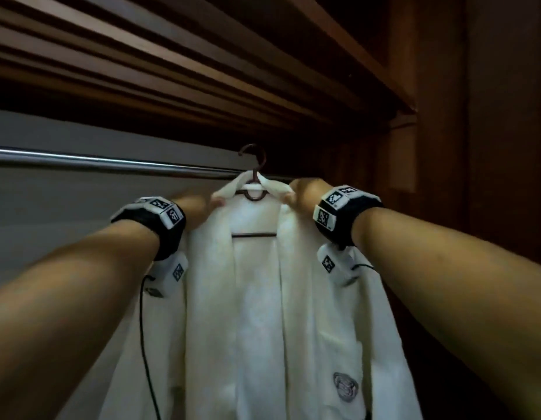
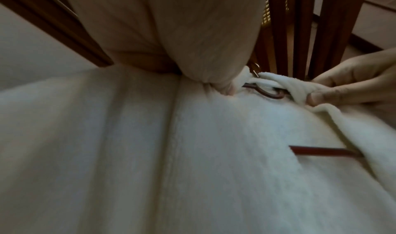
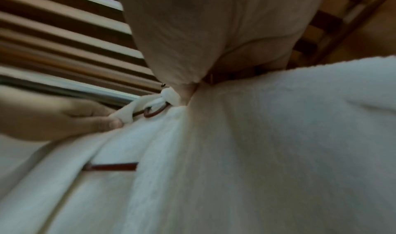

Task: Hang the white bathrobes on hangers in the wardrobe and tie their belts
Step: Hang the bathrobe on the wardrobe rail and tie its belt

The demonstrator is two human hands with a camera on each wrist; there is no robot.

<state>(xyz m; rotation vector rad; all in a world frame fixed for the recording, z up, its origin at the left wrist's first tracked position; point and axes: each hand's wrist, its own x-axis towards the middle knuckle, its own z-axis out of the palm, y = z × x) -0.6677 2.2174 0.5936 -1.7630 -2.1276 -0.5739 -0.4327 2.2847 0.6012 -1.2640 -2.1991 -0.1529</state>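
Observation:
A white bathrobe (image 1: 263, 313) hangs open-fronted on a brown hanger (image 1: 253, 177), whose hook reaches up at the metal rail (image 1: 81, 160); I cannot tell if the hook sits on the rail. My left hand (image 1: 216, 203) pinches the collar fold just left of the hanger's neck. My right hand (image 1: 289, 195) pinches the collar on the other side. The left wrist view shows the right hand (image 2: 334, 92) gripping the rolled collar beside the hanger's ring (image 2: 270, 93). In the right wrist view the left hand (image 3: 85, 119) holds the collar by the ring (image 3: 154, 112).
Dark wooden slats (image 1: 172, 71) run close above the rail. A dark wood side wall (image 1: 490, 147) stands to the right, a grey back wall (image 1: 51, 207) to the left. A grey emblem (image 1: 345, 386) marks the robe's pocket. The hanger's crossbar (image 1: 254, 235) shows between the lapels.

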